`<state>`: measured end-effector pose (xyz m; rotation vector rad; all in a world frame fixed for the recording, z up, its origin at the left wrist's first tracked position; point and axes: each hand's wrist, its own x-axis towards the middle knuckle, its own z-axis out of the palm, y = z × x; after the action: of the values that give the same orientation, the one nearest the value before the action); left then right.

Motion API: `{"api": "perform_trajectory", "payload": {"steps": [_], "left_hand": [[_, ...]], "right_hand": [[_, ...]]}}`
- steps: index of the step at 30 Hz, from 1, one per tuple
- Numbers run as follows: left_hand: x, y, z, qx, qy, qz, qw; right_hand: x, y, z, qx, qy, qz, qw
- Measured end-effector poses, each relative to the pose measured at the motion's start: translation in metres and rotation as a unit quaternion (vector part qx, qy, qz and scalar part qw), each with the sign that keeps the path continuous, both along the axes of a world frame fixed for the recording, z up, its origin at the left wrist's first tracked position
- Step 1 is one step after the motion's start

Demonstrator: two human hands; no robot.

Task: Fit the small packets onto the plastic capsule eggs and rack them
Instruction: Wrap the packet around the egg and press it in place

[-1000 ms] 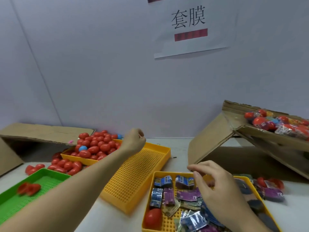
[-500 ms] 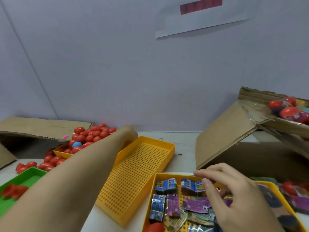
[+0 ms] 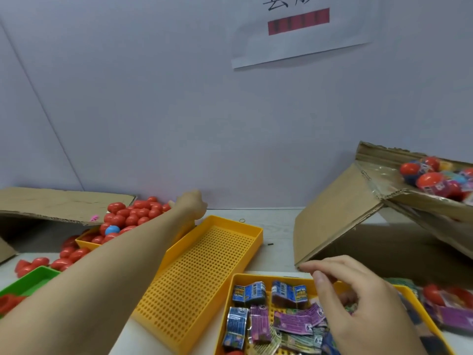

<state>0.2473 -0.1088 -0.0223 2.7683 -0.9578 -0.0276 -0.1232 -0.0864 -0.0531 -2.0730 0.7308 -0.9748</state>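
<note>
White tabletop against a pale wall, and the red capsule eggs are heaped in a yellow tray at ten o'clock, one blue egg among them. The left hand is stretched out over that heap; its fingers are hidden, so I cannot tell whether it has hold of anything. Small packets lie in the near yellow tray at five o'clock, blue and purple. The right hand hovers over them, fingers loosely curled, nothing visibly held. Between the two sits an empty perforated yellow tray. A cardboard box at two o'clock holds wrapped eggs.
</note>
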Motion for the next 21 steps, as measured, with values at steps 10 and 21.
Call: {"api": "perform_trajectory", "payload": {"steps": [10, 21], "left_hand": [[-0.101, 0.038, 0.034, -0.422, 0.502, -0.057, 0.753], [-0.249, 0.093, 0.049, -0.516, 0.626, -0.153, 0.564]], "right_hand": [[-0.005, -0.001, 0.003, 0.057, -0.046, -0.002, 0.997], [-0.004, 0.007, 0.006, 0.081, -0.065, -0.005, 0.995]]}}
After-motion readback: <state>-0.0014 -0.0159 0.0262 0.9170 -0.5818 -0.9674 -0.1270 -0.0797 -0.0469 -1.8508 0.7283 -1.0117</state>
